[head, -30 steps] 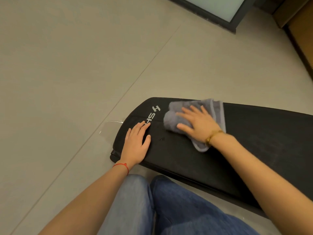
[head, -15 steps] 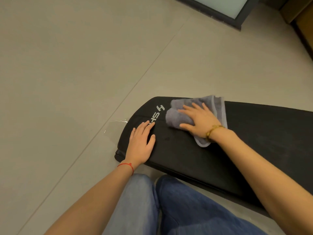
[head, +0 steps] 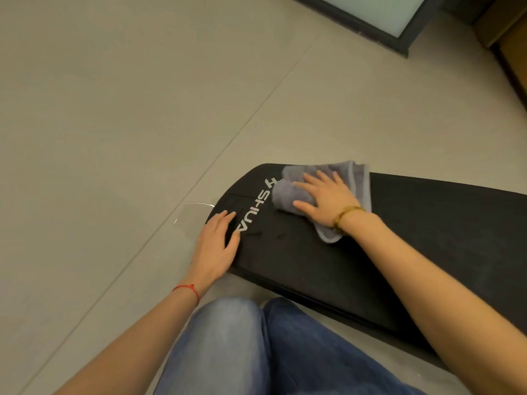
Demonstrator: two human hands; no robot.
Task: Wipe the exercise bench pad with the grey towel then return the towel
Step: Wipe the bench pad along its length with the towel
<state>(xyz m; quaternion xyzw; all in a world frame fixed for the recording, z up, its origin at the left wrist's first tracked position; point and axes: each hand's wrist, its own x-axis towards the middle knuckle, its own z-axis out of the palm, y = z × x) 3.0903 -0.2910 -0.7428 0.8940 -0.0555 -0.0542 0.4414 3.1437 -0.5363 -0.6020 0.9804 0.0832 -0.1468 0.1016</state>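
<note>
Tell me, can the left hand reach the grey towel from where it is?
Probably yes. The left hand lies flat on the bench pad near its end, and the grey towel sits close by on the same pad. Only bare pad lies between them, though the right hand presses on the towel.

You are indoors, in what looks like a home workout corner or small gym: a black padded exercise bench pad (head: 399, 246) printed with a white brand logo (head: 255, 206) stands on large pale floor tiles (head: 114, 138), near a dark-framed frosted glass panel (head: 379, 12).
</note>
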